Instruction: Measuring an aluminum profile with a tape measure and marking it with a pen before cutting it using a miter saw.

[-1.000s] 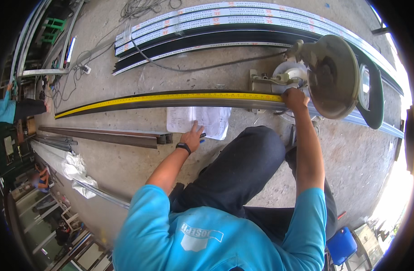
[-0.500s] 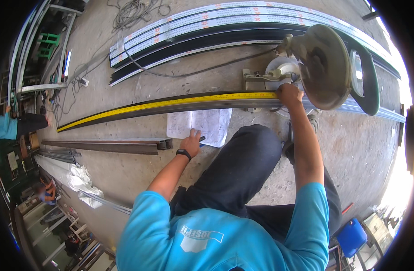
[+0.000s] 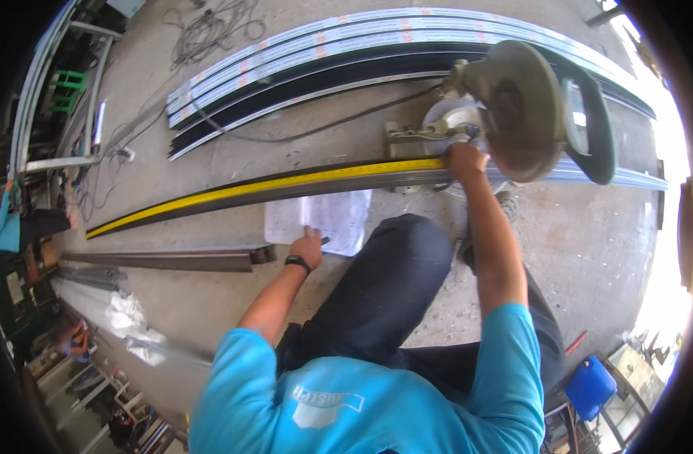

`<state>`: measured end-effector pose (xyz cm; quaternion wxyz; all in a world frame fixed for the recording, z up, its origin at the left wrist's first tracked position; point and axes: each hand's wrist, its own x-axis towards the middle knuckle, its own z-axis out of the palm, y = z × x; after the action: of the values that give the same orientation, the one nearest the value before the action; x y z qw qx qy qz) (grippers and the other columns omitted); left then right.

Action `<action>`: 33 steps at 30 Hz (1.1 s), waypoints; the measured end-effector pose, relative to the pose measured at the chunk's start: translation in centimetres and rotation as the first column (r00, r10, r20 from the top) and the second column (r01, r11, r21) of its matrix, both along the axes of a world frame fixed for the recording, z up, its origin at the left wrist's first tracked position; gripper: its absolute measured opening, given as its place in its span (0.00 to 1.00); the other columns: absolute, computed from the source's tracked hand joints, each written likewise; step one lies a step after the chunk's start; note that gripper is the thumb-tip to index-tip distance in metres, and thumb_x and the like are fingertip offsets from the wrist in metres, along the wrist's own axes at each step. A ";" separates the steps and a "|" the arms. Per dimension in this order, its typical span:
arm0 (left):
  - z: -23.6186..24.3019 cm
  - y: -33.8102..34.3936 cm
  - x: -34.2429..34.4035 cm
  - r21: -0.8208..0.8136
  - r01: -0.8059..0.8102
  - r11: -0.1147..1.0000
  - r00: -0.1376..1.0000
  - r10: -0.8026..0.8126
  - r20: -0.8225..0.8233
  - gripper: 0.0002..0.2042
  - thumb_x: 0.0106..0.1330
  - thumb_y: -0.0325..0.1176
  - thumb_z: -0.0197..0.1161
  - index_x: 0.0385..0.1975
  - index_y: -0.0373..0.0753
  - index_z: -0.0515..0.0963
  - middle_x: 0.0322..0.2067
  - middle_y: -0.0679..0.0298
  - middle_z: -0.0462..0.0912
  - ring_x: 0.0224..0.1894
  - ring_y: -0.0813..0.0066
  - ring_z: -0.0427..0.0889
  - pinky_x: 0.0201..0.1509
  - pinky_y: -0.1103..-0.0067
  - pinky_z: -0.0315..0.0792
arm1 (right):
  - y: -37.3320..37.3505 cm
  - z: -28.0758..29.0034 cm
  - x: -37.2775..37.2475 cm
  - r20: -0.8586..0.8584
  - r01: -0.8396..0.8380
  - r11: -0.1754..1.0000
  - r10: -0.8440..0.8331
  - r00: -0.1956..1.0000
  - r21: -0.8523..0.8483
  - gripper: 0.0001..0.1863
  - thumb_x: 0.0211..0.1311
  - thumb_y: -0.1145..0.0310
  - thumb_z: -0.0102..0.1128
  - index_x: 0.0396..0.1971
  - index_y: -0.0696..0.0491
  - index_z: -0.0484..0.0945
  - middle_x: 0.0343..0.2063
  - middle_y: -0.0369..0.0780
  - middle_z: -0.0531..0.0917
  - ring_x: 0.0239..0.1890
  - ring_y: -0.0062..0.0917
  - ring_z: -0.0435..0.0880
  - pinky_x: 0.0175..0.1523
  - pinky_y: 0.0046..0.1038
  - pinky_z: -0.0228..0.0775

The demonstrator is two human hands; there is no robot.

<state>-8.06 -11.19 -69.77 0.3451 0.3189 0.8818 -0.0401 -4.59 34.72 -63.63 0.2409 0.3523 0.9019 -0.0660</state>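
My right hand (image 3: 466, 161) is closed on the near-saw end of a yellow tape measure (image 3: 286, 184); whether its case sits inside the fist is hidden. The blade stretches far to the left along a long dark metal profile (image 3: 308, 187), which passes beneath the saw. Just beyond that hand stands a cut-off saw (image 3: 520, 113) with a round guard and a dark green handle. On an open notebook (image 3: 350, 219) with handwriting rests my left hand (image 3: 308, 248), one finger stretched onto the page. A dark pen (image 3: 326, 240) sticks out from its grip.
Long wrapped profiles (image 3: 346, 36) lie across the floor behind the saw, with a power cord (image 3: 316, 130) in front. Brown metal bars (image 3: 165, 259) lie at left. A person in a blue shirt (image 3: 4, 227) is at the far left. A blue chair (image 3: 591, 387) stands lower right.
The whole view has shifted slightly, so things sit a little farther left. Both hands keep their places on the notebook and the tape measure.
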 end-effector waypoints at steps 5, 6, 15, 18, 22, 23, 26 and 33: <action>2.1 3.6 -0.8 0.302 -0.043 0.952 0.999 0.044 0.005 0.16 0.60 0.28 0.58 0.50 0.41 0.76 0.47 0.54 0.74 0.39 0.48 0.82 0.43 0.59 0.78 | 0.1 0.2 -0.3 0.064 -0.006 1.000 0.004 0.998 0.031 0.15 0.57 0.55 0.58 0.39 0.41 0.88 0.43 0.40 0.87 0.48 0.37 0.86 0.50 0.46 0.75; 2.7 4.2 -1.0 0.428 -0.066 0.902 0.997 0.075 -0.005 0.14 0.61 0.29 0.59 0.47 0.42 0.77 0.45 0.56 0.75 0.39 0.50 0.82 0.42 0.59 0.77 | 0.1 0.3 -0.4 0.044 -0.005 1.000 0.005 0.999 0.008 0.15 0.57 0.55 0.58 0.39 0.41 0.88 0.43 0.39 0.88 0.48 0.37 0.87 0.50 0.46 0.75; 0.9 6.7 -0.9 0.387 -0.049 0.921 0.999 0.047 0.014 0.10 0.62 0.35 0.60 0.41 0.41 0.76 0.42 0.53 0.76 0.38 0.47 0.81 0.41 0.58 0.77 | 0.2 0.2 -0.1 -0.014 -0.053 0.998 0.053 0.998 -0.014 0.16 0.55 0.49 0.63 0.40 0.40 0.87 0.41 0.40 0.88 0.46 0.36 0.86 0.50 0.43 0.75; -0.4 5.0 1.2 0.214 -0.033 0.976 0.998 0.019 0.064 0.13 0.62 0.33 0.59 0.47 0.41 0.75 0.51 0.50 0.72 0.38 0.46 0.83 0.44 0.56 0.78 | 0.2 0.2 -0.2 -0.035 -0.049 0.998 0.048 0.998 -0.034 0.15 0.56 0.52 0.62 0.39 0.41 0.87 0.40 0.40 0.88 0.46 0.37 0.86 0.50 0.43 0.74; -1.2 3.6 3.0 0.128 -0.036 0.991 0.997 0.026 0.074 0.20 0.61 0.34 0.59 0.55 0.42 0.73 0.62 0.44 0.63 0.41 0.42 0.83 0.47 0.56 0.78 | 0.1 0.5 -0.2 -0.001 -0.023 0.999 0.023 1.000 -0.034 0.14 0.57 0.53 0.62 0.40 0.40 0.87 0.40 0.39 0.88 0.47 0.36 0.86 0.50 0.43 0.74; -1.3 3.5 3.1 0.122 -0.034 0.992 0.997 0.025 0.077 0.22 0.61 0.32 0.57 0.57 0.41 0.72 0.63 0.43 0.62 0.42 0.43 0.84 0.48 0.57 0.78 | 0.0 0.6 -0.2 -0.002 -0.025 0.999 0.025 1.000 -0.035 0.14 0.57 0.53 0.61 0.40 0.40 0.87 0.41 0.39 0.88 0.47 0.36 0.86 0.50 0.43 0.74; -1.3 3.8 2.8 0.115 -0.027 0.993 0.996 0.016 0.090 0.23 0.60 0.31 0.55 0.58 0.40 0.71 0.65 0.40 0.60 0.43 0.43 0.84 0.50 0.59 0.78 | 0.0 0.9 -0.3 -0.004 -0.026 0.999 0.025 1.000 -0.038 0.14 0.57 0.53 0.61 0.40 0.40 0.87 0.41 0.39 0.88 0.47 0.36 0.86 0.50 0.43 0.74; -1.1 4.4 2.2 0.098 -0.022 0.995 0.990 0.008 0.142 0.19 0.60 0.30 0.54 0.53 0.37 0.72 0.65 0.35 0.58 0.44 0.40 0.83 0.50 0.57 0.77 | -0.1 0.9 -0.4 -0.001 -0.024 0.999 0.024 1.000 -0.031 0.14 0.56 0.53 0.62 0.39 0.40 0.88 0.40 0.39 0.88 0.46 0.36 0.87 0.50 0.43 0.75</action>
<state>-5.90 -6.78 -70.90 0.3908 0.3310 0.8584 0.0291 -4.98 34.64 -62.78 0.2466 0.3376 0.9051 -0.0771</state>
